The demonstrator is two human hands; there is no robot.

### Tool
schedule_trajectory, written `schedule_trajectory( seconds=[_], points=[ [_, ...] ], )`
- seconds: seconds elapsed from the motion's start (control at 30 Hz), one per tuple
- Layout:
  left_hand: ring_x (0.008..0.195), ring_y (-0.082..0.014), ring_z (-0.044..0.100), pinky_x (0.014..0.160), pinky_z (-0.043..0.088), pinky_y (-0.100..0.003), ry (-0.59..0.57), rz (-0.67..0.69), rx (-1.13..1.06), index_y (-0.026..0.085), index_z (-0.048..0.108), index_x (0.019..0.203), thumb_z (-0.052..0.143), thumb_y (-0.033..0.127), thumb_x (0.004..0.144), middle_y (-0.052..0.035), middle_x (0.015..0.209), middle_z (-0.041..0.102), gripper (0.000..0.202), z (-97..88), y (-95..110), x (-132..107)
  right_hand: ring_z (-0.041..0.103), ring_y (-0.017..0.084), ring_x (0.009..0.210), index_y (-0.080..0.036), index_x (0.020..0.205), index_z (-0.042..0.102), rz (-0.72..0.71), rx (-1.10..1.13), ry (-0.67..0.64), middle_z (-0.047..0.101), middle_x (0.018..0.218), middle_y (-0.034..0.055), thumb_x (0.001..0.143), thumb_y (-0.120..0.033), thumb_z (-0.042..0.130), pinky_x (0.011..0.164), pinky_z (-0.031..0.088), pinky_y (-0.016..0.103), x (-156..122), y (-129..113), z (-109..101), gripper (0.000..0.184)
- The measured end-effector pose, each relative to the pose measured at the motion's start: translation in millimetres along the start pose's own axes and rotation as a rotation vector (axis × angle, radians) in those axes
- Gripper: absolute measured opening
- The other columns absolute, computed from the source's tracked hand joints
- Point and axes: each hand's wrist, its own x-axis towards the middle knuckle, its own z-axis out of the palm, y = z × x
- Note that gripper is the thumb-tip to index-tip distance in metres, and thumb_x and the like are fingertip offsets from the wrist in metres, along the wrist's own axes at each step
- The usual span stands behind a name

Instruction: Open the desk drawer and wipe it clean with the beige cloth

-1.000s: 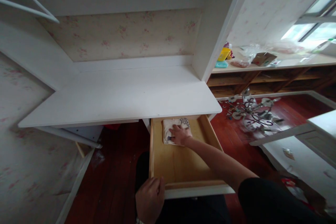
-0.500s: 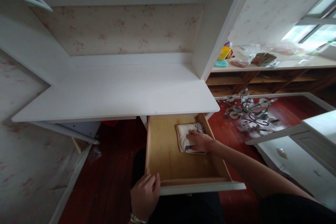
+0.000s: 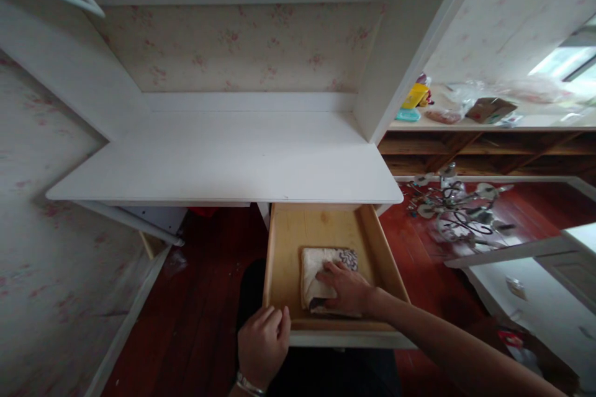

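Note:
A wooden drawer [image 3: 285, 242] stands pulled out from under a white desk [image 3: 223, 161]. Inside it lies a folded white cloth [image 3: 317, 262] with a dark pattern at one corner, close to the drawer's front wall. My right hand [image 3: 347, 288] lies flat on the cloth, fingers spread over it. My left hand [image 3: 262, 347] curls over the left end of the drawer's white front panel [image 3: 349, 339], gripping it. A bracelet shows at that wrist.
A dark red wooden floor lies below. A chandelier [image 3: 454, 208] with glass parts rests on the floor at right. A wooden shelf [image 3: 484, 146] behind it carries a yellow item, bags and a cardboard box. A white cabinet [image 3: 531, 279] stands at far right.
My right hand has slid the cloth from the back of the drawer, across to the right side, then forward to the front wall. My left hand has stayed on the drawer front.

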Motion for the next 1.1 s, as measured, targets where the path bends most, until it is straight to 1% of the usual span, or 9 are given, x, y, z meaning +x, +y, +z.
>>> schedule_trajectory(
  seconds=[0.17, 0.3, 0.43, 0.6, 0.7, 0.8, 0.87, 0.97, 1.1],
  points=[
    [0.055, -0.0104, 0.053, 0.055, 0.032, -0.029, 0.008, -0.021, 0.011, 0.022, 0.053, 0.057, 0.050, 0.023, 0.091, 0.0020, 0.056, 0.055, 0.035, 1.7, 0, -3, 0.036, 0.040, 0.126, -0.032, 0.135, 0.049, -0.086, -0.042, 0.024, 0.037, 0.143, 0.0134, 0.067, -0.064, 0.066, 0.089, 0.043, 0.060, 46, -48, 9, 0.077],
    [0.058, -0.0112, 0.055, 0.057, 0.035, -0.028, 0.007, -0.019, 0.004, 0.022, 0.054, 0.058, 0.049, 0.022, 0.092, 0.0012, 0.057, 0.057, 0.034, -0.1, -1, -4, 0.036, 0.040, 0.125, -0.033, 0.136, 0.047, -0.085, -0.080, 0.055, 0.040, 0.140, 0.0136, 0.066, -0.068, 0.065, 0.086, 0.041, 0.065, 82, -69, 8, 0.081],
    [0.059, -0.0124, 0.055, 0.058, 0.036, -0.028, 0.013, -0.026, 0.011, 0.022, 0.054, 0.058, 0.049, 0.022, 0.091, 0.0008, 0.057, 0.057, 0.034, -2.3, 0, -6, 0.030, 0.040, 0.129, -0.033, 0.135, 0.048, -0.032, -0.132, 0.070, 0.035, 0.145, 0.0121, 0.070, -0.066, 0.062, 0.091, 0.034, 0.068, 110, -65, -9, 0.074],
    [0.059, -0.0130, 0.056, 0.058, 0.038, -0.028, 0.001, -0.053, 0.019, 0.023, 0.056, 0.060, 0.049, 0.021, 0.090, 0.0011, 0.059, 0.058, 0.032, -4.6, 6, -10, 0.027, 0.036, 0.133, -0.033, 0.145, 0.034, 0.149, -0.158, 0.143, 0.029, 0.151, 0.0100, 0.082, -0.058, 0.052, 0.097, 0.029, 0.065, 134, -49, -29, 0.070],
    [0.060, -0.0133, 0.057, 0.060, 0.039, -0.029, 0.000, -0.052, 0.022, 0.023, 0.057, 0.060, 0.050, 0.021, 0.090, 0.0014, 0.060, 0.058, 0.031, -5.2, 8, -11, 0.022, 0.036, 0.137, -0.034, 0.149, 0.025, 0.188, -0.167, 0.130, 0.020, 0.156, 0.0099, 0.081, -0.066, 0.047, 0.098, 0.027, 0.065, 139, -39, -28, 0.079],
    [0.058, -0.0135, 0.056, 0.059, 0.038, -0.029, 0.013, -0.056, 0.038, 0.023, 0.055, 0.059, 0.050, 0.021, 0.090, 0.0015, 0.058, 0.057, 0.031, -5.1, 8, -11, 0.012, 0.037, 0.141, -0.034, 0.151, 0.016, 0.134, -0.206, 0.084, 0.009, 0.159, 0.0105, 0.073, -0.072, 0.054, 0.101, 0.021, 0.067, 136, -30, -19, 0.095],
    [0.057, -0.0132, 0.056, 0.057, 0.037, -0.030, 0.021, -0.045, 0.038, 0.023, 0.054, 0.059, 0.049, 0.020, 0.090, 0.0014, 0.057, 0.057, 0.032, -5.0, 7, -11, 0.012, 0.038, 0.140, -0.031, 0.152, 0.015, 0.106, -0.241, 0.109, 0.010, 0.159, 0.0118, 0.075, -0.067, 0.058, 0.101, 0.024, 0.066, 133, -25, -13, 0.094],
    [0.058, -0.0123, 0.055, 0.057, 0.037, -0.029, 0.036, -0.020, 0.011, 0.022, 0.054, 0.060, 0.048, 0.020, 0.091, 0.0013, 0.058, 0.057, 0.032, -4.8, 6, -13, 0.025, 0.036, 0.136, -0.030, 0.151, 0.020, 0.065, -0.287, 0.187, 0.022, 0.155, 0.0129, 0.084, -0.046, 0.057, 0.097, 0.034, 0.059, 129, -22, -11, 0.078],
    [0.059, -0.0127, 0.055, 0.059, 0.038, -0.028, 0.043, -0.018, 0.011, 0.022, 0.054, 0.060, 0.048, 0.020, 0.091, 0.0006, 0.058, 0.057, 0.032, -4.1, 4, -14, 0.040, 0.031, 0.125, -0.029, 0.147, 0.028, 0.017, -0.338, 0.225, 0.037, 0.147, 0.0140, 0.091, -0.019, 0.043, 0.091, 0.042, 0.054, 125, -19, -19, 0.059]
  ],
)
